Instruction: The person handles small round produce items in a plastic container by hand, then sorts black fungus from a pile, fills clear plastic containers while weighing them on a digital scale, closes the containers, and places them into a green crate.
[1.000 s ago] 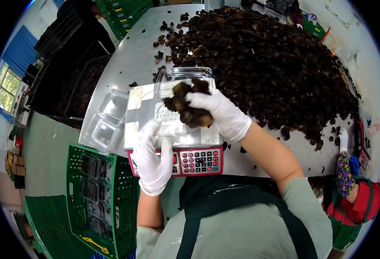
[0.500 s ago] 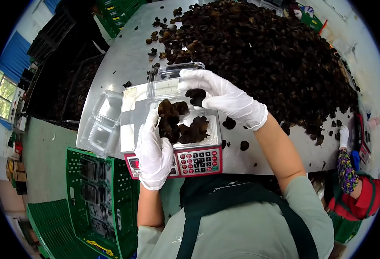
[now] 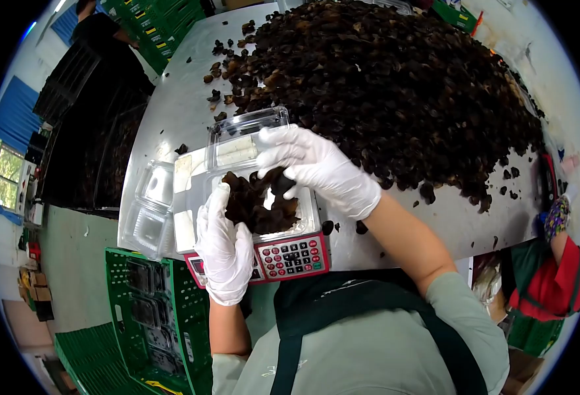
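Observation:
A clear plastic clamshell box [image 3: 308, 209] sits opened on a red-and-grey digital scale [image 3: 294, 255], its lid [image 3: 247, 135] tilted back. Several dark brown wood ear mushrooms [image 3: 260, 214] lie inside. My gloved left hand [image 3: 224, 253] rests at the box's left side, fingers extended along its edge and thumb apart. Over the right half of the box, my gloved right hand [image 3: 319, 168] holds a dark wood ear mushroom between thumb and fingers, just above or touching the others. Part of the scale's display is hidden behind my left hand.
A large heap of wood ear mushrooms [image 3: 382, 92] covers the back of the metal table [image 3: 171, 112]. Another empty clamshell [image 3: 150, 207] lies left of the scale. A green crate [image 3: 188, 329] with filled boxes stands below. Co-workers are at upper left and far right.
My right hand has moved down and left, bringing its mushroom from the box's back edge to the mushrooms inside. My left hand stays beside the box. The view has shifted slightly.

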